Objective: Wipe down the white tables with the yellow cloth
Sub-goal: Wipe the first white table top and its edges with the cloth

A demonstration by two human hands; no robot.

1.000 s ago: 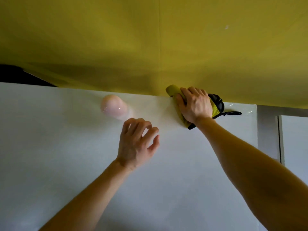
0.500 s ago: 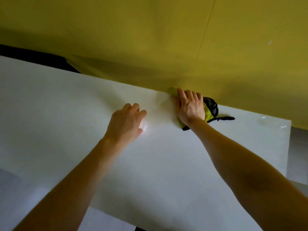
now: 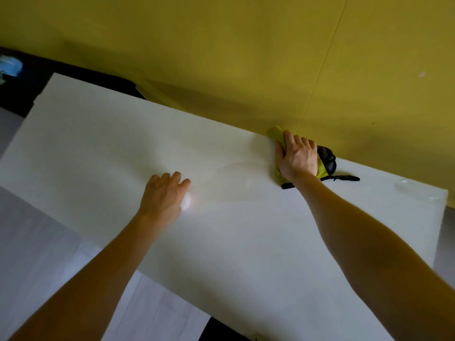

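Presses yellow cloth (image 3: 275, 134) with right hand (image 3: 298, 158), fingers laid flat, at two o'clock on white table (image 3: 98, 143) against yellow wall (image 3: 221, 57); covers pale round thing (image 3: 186, 201) with left hand (image 3: 161, 198), grip unclear.

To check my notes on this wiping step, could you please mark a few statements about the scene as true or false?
1. The right hand presses the yellow cloth at the white table's far edge. True.
2. The left hand holds the cloth too. False: it covers a small pale round object, apart from the cloth.
3. A black strapped item lies right beside the cloth. True.
4. The wall behind the table is white. False: it is yellow.
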